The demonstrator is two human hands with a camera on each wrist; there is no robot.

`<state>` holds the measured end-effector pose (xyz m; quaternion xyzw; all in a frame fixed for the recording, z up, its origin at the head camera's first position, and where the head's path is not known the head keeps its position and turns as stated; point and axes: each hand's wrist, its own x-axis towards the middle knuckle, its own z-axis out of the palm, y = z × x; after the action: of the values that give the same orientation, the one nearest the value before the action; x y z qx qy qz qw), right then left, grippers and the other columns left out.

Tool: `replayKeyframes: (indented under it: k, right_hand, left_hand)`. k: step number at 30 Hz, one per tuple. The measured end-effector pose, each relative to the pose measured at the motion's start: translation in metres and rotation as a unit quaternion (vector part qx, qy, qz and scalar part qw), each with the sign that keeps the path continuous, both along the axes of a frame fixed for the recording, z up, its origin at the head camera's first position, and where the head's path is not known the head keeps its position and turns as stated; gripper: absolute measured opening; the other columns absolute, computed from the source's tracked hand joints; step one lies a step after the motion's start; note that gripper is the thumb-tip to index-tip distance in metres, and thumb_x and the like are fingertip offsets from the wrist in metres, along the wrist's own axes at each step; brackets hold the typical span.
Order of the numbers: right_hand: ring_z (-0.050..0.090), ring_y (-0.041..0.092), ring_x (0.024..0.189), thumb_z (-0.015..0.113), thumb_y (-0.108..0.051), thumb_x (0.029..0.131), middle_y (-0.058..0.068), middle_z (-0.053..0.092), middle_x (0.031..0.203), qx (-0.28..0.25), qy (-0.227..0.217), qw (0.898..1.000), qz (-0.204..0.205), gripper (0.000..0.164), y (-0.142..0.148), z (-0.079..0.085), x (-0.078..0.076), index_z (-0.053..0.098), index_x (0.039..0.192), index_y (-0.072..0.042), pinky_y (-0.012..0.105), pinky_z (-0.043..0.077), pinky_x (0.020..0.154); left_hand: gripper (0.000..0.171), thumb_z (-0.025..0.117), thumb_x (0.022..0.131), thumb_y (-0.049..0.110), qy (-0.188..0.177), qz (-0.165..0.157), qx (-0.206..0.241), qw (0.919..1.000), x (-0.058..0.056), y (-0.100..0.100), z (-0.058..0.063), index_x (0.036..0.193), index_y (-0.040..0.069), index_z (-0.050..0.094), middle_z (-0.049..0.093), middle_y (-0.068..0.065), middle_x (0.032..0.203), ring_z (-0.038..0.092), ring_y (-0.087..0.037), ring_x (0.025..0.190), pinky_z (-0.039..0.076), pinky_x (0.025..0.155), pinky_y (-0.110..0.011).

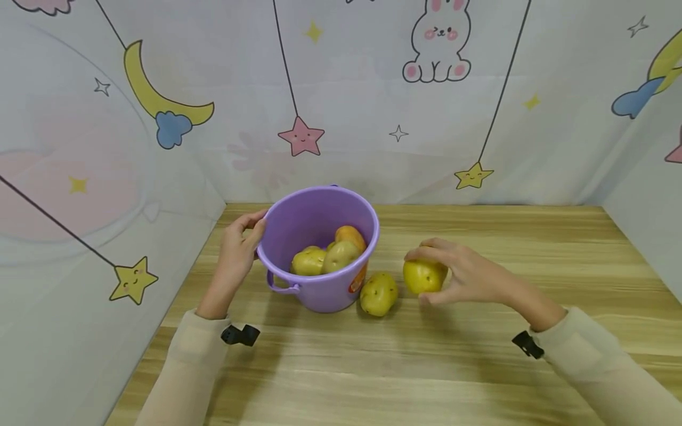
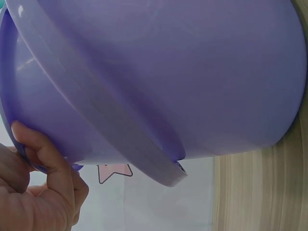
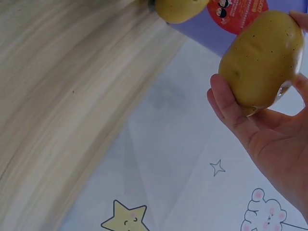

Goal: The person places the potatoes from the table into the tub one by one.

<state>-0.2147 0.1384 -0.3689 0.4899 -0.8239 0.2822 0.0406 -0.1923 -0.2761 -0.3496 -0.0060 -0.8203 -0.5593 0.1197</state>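
A purple bucket (image 1: 325,294) stands on the table, its rim gripped at the left side by my left hand (image 1: 237,251). In the left wrist view, bent fingers hook over that rim (image 2: 43,168) and the handle (image 2: 110,125) hangs against the wall. Inside lie yellow potatoes (image 1: 309,261) and a rounder orange-yellow item (image 1: 351,235), whose kind I cannot tell. My right hand (image 1: 471,275) holds a yellow potato (image 1: 424,277) between thumb and fingers, right of the bucket. Another potato (image 1: 379,294) rests on the table beside the bucket.
The wood-grain table (image 1: 362,378) meets a white cloth backdrop (image 1: 362,89) printed with stars, moons and a rabbit. Similar cloth hangs along the left and right sides. Black straps (image 1: 241,335) sit at both sleeve cuffs.
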Motion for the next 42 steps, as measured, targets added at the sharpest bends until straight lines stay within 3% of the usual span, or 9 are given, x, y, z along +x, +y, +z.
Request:
replayKeyframes:
  k: [13,21,28,34,42]
  right_hand:
    - [0.062,0.015,0.097,0.083,-0.029,0.074,0.001,0.063,0.119,-0.007,0.009,1.0,0.01,0.058,-0.008,0.013,-0.01,0.063,0.126,-0.014,0.026,0.061,0.072]
    - [0.062,0.016,0.096,0.082,-0.03,0.075,0.003,0.065,0.118,-0.014,0.018,0.999,0.03,0.058,-0.015,0.028,-0.019,0.064,0.126,-0.01,0.025,0.061,0.07]
    - [0.063,0.017,0.101,0.084,-0.027,0.074,0.001,0.067,0.119,-0.023,0.002,0.999,0.022,0.057,-0.018,0.045,-0.023,0.064,0.125,-0.012,0.029,0.062,0.074]
    - [0.063,0.016,0.094,0.086,-0.027,0.075,0.003,0.067,0.119,-0.024,-0.002,1.0,0.01,0.057,-0.023,0.059,-0.03,0.063,0.126,-0.012,0.027,0.061,0.069]
    - [0.06,0.012,0.085,0.084,-0.029,0.077,-0.002,0.067,0.114,-0.026,0.006,1.0,0.01,0.054,-0.041,0.077,-0.037,0.063,0.125,-0.015,0.026,0.059,0.064]
  left_hand:
    - [0.044,0.052,0.105,0.023,-0.007,0.005,0.004,1.0,0.002,-0.002,-0.002,0.138,-0.006,0.053,0.053,-0.023,0.115,0.065,-0.013,0.074,0.063,0.062,-0.022]
    - [0.043,0.052,0.105,0.022,-0.002,0.006,0.011,0.9999,0.005,-0.004,-0.004,0.137,-0.007,0.054,0.053,-0.023,0.113,0.066,-0.015,0.076,0.065,0.066,-0.029]
    - [0.041,0.052,0.105,0.021,0.009,0.002,0.004,0.9999,0.003,-0.005,-0.008,0.135,-0.007,0.055,0.053,-0.023,0.111,0.067,-0.017,0.076,0.064,0.065,-0.028]
    - [0.041,0.051,0.106,0.021,0.018,-0.005,-0.001,0.9998,0.0,-0.007,-0.009,0.135,-0.007,0.055,0.054,-0.023,0.112,0.068,-0.026,0.079,0.065,0.067,-0.036]
    - [0.042,0.05,0.106,0.022,0.017,-0.011,0.003,0.9998,-0.002,-0.006,-0.007,0.136,-0.007,0.054,0.054,-0.022,0.111,0.067,-0.022,0.078,0.064,0.064,-0.029]
